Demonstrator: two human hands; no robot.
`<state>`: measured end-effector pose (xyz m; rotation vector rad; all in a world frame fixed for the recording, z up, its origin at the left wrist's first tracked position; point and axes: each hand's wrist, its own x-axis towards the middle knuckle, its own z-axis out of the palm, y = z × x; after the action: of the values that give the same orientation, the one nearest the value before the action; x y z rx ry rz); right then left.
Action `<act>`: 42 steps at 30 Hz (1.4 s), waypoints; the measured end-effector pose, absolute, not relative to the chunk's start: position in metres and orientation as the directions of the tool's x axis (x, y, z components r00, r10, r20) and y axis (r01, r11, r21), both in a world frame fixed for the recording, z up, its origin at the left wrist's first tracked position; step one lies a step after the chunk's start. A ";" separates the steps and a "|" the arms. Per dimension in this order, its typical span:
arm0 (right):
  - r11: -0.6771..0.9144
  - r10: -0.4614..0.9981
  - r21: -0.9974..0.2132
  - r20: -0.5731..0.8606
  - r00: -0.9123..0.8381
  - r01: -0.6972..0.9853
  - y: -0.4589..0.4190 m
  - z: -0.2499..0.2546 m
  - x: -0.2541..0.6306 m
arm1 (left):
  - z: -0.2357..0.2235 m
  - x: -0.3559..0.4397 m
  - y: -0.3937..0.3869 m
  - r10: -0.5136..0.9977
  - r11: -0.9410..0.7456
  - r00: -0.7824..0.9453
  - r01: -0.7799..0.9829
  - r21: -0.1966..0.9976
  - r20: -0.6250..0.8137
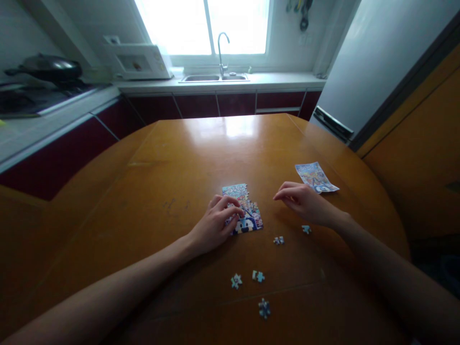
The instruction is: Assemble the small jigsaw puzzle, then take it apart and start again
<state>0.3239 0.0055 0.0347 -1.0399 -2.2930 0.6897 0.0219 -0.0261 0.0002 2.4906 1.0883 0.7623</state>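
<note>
A small, partly built colourful jigsaw puzzle [247, 206] lies on the round wooden table [179, 158]. My left hand [215, 223] rests on the puzzle's left edge, fingers curled and pressing on it. My right hand [304, 201] hovers just right of the puzzle, fingers loosely bent and pointing left, nothing visible in them. Several loose puzzle pieces lie nearer to me: one [278, 240] below the right hand, one [306, 229] by the right wrist, and others [258, 276] further down. A printed picture card [316, 176] lies beyond the right hand.
A kitchen counter with a sink and tap [221, 72] runs along the far wall under a bright window. A white microwave [138, 61] and a dark pan [50, 67] on a stove stand at the left. A grey fridge [366, 67] stands at the right.
</note>
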 end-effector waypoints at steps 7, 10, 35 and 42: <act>0.575 0.777 -0.594 0.178 -0.604 0.563 0.005 0.033 0.325 | -0.001 0.021 -0.026 0.747 -0.661 0.575 0.581 0.475 0.335; 0.571 0.770 -0.604 0.159 -0.618 0.556 0.004 0.033 0.325 | -0.001 0.021 -0.026 0.749 -0.658 0.574 0.585 0.474 0.331; 0.575 0.756 -0.590 0.117 -0.644 0.568 0.004 0.031 0.327 | 0.000 0.022 -0.026 0.747 -0.661 0.568 0.575 0.482 0.347; 0.576 0.714 -0.587 0.023 -0.700 0.569 -0.004 0.042 0.326 | 0.002 0.022 -0.026 0.747 -0.660 0.570 0.575 0.484 0.343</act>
<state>0.3261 -0.0045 0.0424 -1.0613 -2.5528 0.8142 0.0217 -0.0264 0.0017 2.4866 1.0830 0.7623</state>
